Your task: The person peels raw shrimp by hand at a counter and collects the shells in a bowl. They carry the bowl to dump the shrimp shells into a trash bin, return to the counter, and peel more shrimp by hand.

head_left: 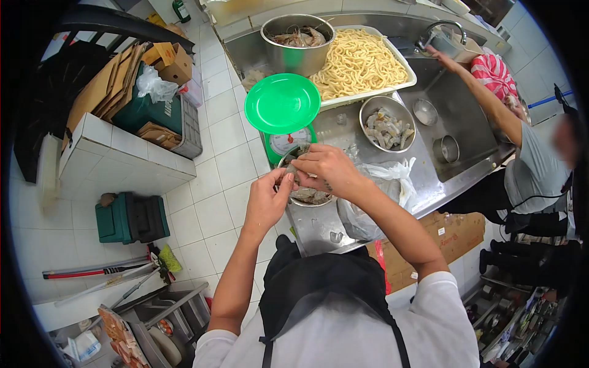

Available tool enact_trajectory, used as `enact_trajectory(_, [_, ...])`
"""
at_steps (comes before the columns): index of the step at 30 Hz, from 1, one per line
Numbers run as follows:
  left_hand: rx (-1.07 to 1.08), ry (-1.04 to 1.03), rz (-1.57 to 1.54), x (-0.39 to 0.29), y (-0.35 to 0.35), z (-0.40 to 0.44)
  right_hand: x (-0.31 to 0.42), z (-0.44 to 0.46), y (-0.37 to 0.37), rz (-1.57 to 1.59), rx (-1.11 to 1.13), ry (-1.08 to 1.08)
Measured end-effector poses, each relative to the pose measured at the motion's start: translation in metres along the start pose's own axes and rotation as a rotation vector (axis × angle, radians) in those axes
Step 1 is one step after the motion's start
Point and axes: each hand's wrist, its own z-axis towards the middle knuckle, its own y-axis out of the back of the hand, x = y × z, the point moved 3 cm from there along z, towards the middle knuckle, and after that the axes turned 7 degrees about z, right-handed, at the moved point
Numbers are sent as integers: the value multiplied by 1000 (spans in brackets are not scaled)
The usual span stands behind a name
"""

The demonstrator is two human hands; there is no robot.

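The left hand (267, 194) and right hand (331, 170) pinch a shrimp (291, 176) between their fingertips, above a bowl (315, 204) of shrimp on the metal surface (311, 228). A green scale (291, 141) stands just beside that bowl.

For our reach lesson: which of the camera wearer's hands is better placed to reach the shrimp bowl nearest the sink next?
Right, probably. The right hand is nearer that bowl; the left hand is farther off, with the right between them. Both are busy over another bowl, though.
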Motion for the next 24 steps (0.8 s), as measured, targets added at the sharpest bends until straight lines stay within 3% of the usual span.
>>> enact_trajectory(11, [18,18,-29,6,-6,-2,9,-2,6,167,-44,-36])
enact_trajectory(16, [56,60,-37,9,-9,-2,14,-4,6,94,122,-79])
enact_trajectory(24, [57,51,17,3,-10,-5,8,-8,3,127,171,-76])
